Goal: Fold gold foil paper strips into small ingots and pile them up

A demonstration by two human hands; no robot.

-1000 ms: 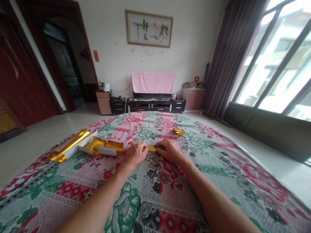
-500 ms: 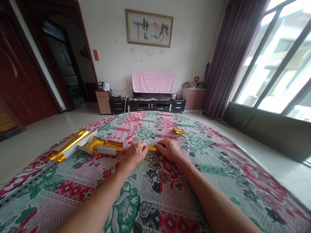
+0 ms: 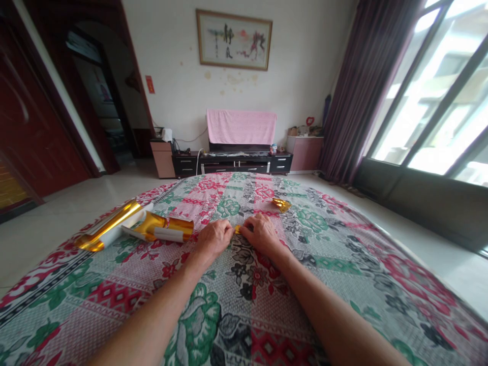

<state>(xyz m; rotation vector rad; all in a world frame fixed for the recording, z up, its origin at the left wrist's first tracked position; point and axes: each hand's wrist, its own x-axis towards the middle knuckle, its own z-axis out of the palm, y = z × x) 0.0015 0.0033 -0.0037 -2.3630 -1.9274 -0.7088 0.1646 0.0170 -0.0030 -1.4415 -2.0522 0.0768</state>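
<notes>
Both hands meet near the middle of a patterned cloth point(image 3: 194, 315), with a small piece of gold foil point(image 3: 237, 230) between their fingertips. My left hand point(image 3: 216, 238) pinches the foil's left end, its fingers closed. On the other end, my right hand point(image 3: 261, 231) has its fingers closed too, covering part of the piece. Beyond the right hand lies a folded gold foil piece point(image 3: 281, 205). To the left of my left hand rest gold foil sheets with white backing point(image 3: 170, 230), partly rolled up.
The cloth covers a large rounded surface. Farther off stand a low black cabinet point(image 3: 236, 165) and a screen under a pink towel point(image 3: 242, 127). A purple curtain point(image 3: 354, 91) and windows are on the right, a red door point(image 3: 34, 112) on the left.
My hands have come slightly closer together, and less of the gold foil shows between them. The right hand's fingers have shifted a little left over it.
</notes>
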